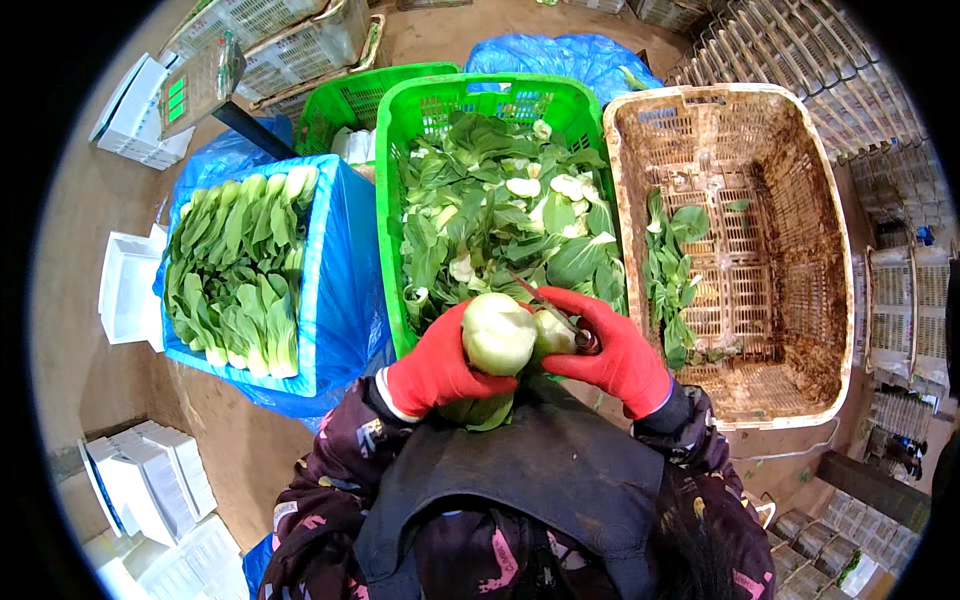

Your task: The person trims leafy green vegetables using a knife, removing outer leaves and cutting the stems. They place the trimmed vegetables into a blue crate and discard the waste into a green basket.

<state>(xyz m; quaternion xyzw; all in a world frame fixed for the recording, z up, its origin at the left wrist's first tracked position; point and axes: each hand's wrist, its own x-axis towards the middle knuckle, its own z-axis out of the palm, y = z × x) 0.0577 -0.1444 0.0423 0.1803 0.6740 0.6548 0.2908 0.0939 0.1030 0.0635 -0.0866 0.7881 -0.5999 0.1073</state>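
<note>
Red gloves cover both hands. My left hand (442, 365) grips a head of bok choy (498, 334), its pale rounded base facing up and its leaves hanging down over the dark apron (525, 457). My right hand (619, 349) holds a small knife (551, 306), the blade pointing up and left, beside a second pale bok choy base (553, 335) that touches the first. Just beyond the hands stands a green plastic crate (385, 225) of loose leaves and trimmings (487, 217). To the left, a blue-lined box (309, 300) holds bok choy (240, 270) in rows.
A dirty, pale plastic crate (817, 262) with a few leafy greens (671, 277) is at right. A scale display (196, 86) on a post rises behind the blue-lined box. White foam boxes (150, 480) lie at left; stacked crates (795, 45) stand at upper right.
</note>
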